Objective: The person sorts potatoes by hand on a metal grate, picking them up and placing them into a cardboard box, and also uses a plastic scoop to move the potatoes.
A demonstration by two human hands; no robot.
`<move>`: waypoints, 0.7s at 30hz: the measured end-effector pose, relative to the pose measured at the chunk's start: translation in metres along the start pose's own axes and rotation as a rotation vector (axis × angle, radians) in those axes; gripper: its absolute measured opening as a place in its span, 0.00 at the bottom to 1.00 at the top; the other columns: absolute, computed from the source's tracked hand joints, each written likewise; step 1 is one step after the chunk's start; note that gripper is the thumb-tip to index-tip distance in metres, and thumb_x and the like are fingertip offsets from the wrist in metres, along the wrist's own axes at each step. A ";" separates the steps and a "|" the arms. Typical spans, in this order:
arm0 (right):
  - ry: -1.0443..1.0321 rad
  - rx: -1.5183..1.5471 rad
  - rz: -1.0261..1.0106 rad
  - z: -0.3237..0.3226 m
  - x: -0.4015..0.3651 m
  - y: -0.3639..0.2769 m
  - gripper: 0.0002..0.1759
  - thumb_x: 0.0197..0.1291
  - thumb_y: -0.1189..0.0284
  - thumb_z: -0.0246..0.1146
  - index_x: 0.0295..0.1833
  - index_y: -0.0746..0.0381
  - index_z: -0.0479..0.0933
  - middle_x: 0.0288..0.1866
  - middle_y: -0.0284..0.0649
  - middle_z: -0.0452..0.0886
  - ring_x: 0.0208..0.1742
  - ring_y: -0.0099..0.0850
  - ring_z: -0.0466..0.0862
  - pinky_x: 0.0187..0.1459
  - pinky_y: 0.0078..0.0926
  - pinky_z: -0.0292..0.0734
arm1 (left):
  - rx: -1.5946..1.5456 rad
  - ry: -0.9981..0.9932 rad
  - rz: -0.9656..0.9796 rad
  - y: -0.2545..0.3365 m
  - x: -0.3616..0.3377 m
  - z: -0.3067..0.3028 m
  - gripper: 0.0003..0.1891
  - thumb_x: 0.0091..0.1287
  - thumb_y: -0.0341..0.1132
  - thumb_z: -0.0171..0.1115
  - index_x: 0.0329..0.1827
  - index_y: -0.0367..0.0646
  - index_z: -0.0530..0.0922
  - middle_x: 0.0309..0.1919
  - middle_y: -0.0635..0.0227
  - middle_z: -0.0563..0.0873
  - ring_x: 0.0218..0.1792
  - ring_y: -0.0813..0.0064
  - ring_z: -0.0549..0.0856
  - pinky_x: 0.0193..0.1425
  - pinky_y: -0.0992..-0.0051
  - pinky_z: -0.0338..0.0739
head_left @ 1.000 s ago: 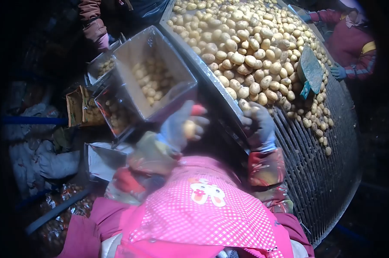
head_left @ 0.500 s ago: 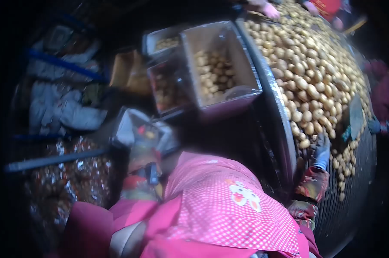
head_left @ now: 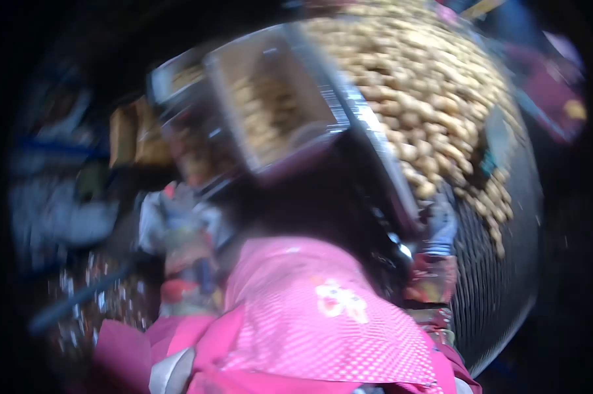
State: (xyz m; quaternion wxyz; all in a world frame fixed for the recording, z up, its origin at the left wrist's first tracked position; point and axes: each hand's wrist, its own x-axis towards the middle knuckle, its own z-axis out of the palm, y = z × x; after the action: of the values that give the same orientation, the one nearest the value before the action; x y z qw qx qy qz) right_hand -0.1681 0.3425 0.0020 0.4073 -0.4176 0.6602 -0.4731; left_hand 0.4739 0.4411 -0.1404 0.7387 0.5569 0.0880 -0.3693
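Note:
My right hand point(head_left: 443, 223), in a bluish glove, is at the near edge of a large heap of potatoes point(head_left: 418, 105). Its fingers point toward the heap and are smeared by motion. Beneath the heap lies a dark ribbed surface point(head_left: 483, 282). On the other side, my left hand point(head_left: 181, 200) is at a white bag or lined container point(head_left: 153, 223), its fingers blurred and partly lost against it. I cannot tell whether it holds anything. A patterned sleeve covers each forearm.
A large plastic-lined box point(head_left: 345, 125) with potatoes stands ahead, beside smaller boxes. A dark raised edge point(head_left: 381, 148) borders the heap. Brown cardboard point(head_left: 135, 134) and a pile of shiny packets point(head_left: 103, 299) are at left. A co-worker's pink sleeve point(head_left: 549, 92) shows at far right.
The whole view has swung, so boxes and heap sit further left and the picture is more blurred. My right hand has drawn slightly back toward the raised edge. My left hand stays by the white bag.

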 end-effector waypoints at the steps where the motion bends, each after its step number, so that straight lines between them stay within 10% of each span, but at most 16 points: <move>1: -0.045 0.116 -0.001 -0.024 -0.011 0.031 0.10 0.73 0.68 0.60 0.39 0.62 0.79 0.31 0.35 0.80 0.28 0.23 0.78 0.30 0.24 0.74 | 0.062 -0.073 -0.007 -0.012 -0.003 0.035 0.36 0.73 0.60 0.54 0.71 0.39 0.71 0.56 0.59 0.80 0.52 0.62 0.83 0.66 0.64 0.74; 5: 0.242 -0.256 0.106 -0.028 -0.114 -0.020 0.06 0.71 0.73 0.62 0.42 0.64 0.82 0.34 0.35 0.84 0.35 0.25 0.83 0.39 0.27 0.79 | 0.956 -0.327 0.519 -0.064 -0.094 0.161 0.26 0.79 0.52 0.52 0.64 0.36 0.76 0.48 0.60 0.85 0.46 0.65 0.85 0.62 0.69 0.75; 9: 0.543 -0.732 -0.259 -0.084 -0.203 0.050 0.12 0.70 0.73 0.63 0.55 0.63 0.80 0.42 0.34 0.86 0.40 0.24 0.84 0.47 0.24 0.80 | 0.707 -0.814 0.243 -0.109 -0.122 0.218 0.21 0.80 0.48 0.54 0.61 0.40 0.80 0.49 0.60 0.88 0.48 0.68 0.84 0.61 0.67 0.78; 12: 0.682 -0.378 0.257 -0.102 -0.261 0.052 0.11 0.70 0.73 0.63 0.55 0.63 0.81 0.43 0.36 0.86 0.40 0.24 0.84 0.46 0.25 0.80 | 0.697 -1.161 0.351 -0.143 -0.184 0.246 0.18 0.81 0.46 0.54 0.57 0.40 0.82 0.52 0.59 0.88 0.51 0.69 0.84 0.61 0.68 0.78; 15: 0.745 -0.249 0.331 -0.132 -0.298 0.070 0.10 0.71 0.70 0.63 0.53 0.61 0.82 0.41 0.37 0.87 0.38 0.23 0.83 0.43 0.25 0.80 | 0.664 -1.414 0.049 -0.197 -0.260 0.254 0.17 0.82 0.45 0.52 0.56 0.41 0.81 0.52 0.62 0.87 0.55 0.73 0.82 0.62 0.70 0.78; 17: 0.778 -0.171 0.347 -0.151 -0.343 0.085 0.12 0.71 0.63 0.65 0.51 0.59 0.82 0.33 0.33 0.84 0.34 0.22 0.81 0.39 0.22 0.78 | 0.609 -1.245 0.191 -0.235 -0.328 0.249 0.17 0.82 0.44 0.51 0.59 0.41 0.79 0.52 0.65 0.85 0.54 0.75 0.82 0.59 0.71 0.79; 21: 0.987 0.385 0.426 -0.170 -0.462 0.201 0.10 0.70 0.62 0.65 0.46 0.58 0.81 0.27 0.30 0.79 0.28 0.20 0.76 0.28 0.22 0.72 | 0.624 -1.322 -0.110 -0.263 -0.400 0.279 0.21 0.78 0.51 0.56 0.64 0.47 0.74 0.53 0.66 0.80 0.51 0.71 0.82 0.49 0.69 0.81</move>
State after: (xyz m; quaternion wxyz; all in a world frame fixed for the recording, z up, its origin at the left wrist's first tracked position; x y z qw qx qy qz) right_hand -0.2127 0.8643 -0.0885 0.2061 0.0770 0.7438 -0.6312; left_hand -0.0583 0.3448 -0.0217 0.4250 0.3970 -0.4574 -0.6727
